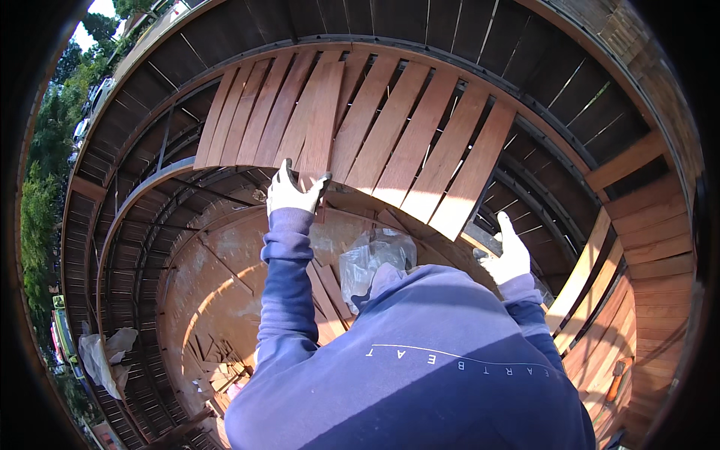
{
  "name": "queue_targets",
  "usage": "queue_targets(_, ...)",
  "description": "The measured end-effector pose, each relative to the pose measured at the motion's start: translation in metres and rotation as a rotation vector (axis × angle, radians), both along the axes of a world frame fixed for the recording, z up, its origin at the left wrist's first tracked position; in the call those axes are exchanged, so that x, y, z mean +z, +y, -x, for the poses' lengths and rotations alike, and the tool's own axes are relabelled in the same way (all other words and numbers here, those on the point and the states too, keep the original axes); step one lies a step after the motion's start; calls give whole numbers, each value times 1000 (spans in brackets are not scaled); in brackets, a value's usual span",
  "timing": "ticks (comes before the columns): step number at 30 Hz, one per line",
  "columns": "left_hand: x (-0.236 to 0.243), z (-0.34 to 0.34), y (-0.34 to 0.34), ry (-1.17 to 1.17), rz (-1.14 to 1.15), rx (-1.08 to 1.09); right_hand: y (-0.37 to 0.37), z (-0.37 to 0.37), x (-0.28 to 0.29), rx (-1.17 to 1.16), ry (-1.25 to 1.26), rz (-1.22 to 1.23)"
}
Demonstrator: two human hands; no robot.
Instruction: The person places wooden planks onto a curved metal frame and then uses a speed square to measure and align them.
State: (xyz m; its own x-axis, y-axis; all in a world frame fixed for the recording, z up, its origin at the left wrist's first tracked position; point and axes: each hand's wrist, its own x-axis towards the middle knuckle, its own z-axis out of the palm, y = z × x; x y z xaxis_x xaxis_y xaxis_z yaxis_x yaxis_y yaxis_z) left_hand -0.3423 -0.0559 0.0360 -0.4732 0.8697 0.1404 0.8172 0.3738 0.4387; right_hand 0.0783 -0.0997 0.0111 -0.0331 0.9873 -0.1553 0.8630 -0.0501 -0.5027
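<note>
Curved tiers of dark metal framing (142, 247) ring my feed, with trees (36, 240) down the left edge and a tan floor (225, 262) in the middle. Black fisheye vignetting cuts off all four corners, and small shapes among the trees are too small for me to sort out. My wearer's blue sweater (420, 367) blocks the lower centre, hiding floor and framing behind it; both upper arms are lost in its folds.

Across the upper centre I have a row of planks (417, 137), reddish brown and fanned along the curved frame. One loose plank (323, 112) lies over the row, covering parts of its neighbours. The gloved left hand (294, 193) is at its lower end, fingers and thumb spread about it; I can't tell whether they pinch it. Right of centre, the gloved right hand (508, 253) has its fingers released and apart, near the row's rightmost plank.

For containers, I see a clear plastic bag (390, 251) at centre, crumpled; its contents I can't make out. A whitish crumpled sheet (105, 360), perhaps another bag, hangs at lower left, beside wood offcuts (221, 371). An orange-handled tool (619, 379) rests at lower right, its type unclear.
</note>
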Motion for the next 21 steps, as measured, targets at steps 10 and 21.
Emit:
queue_targets(10, -38, 2, 19, 4, 248, 73, -1, -8, -5, -51, 80, 22)
queue_targets(21, -3, -38, -33, -402, -240, -259, -14, -23, 9, -100, 219, -492)
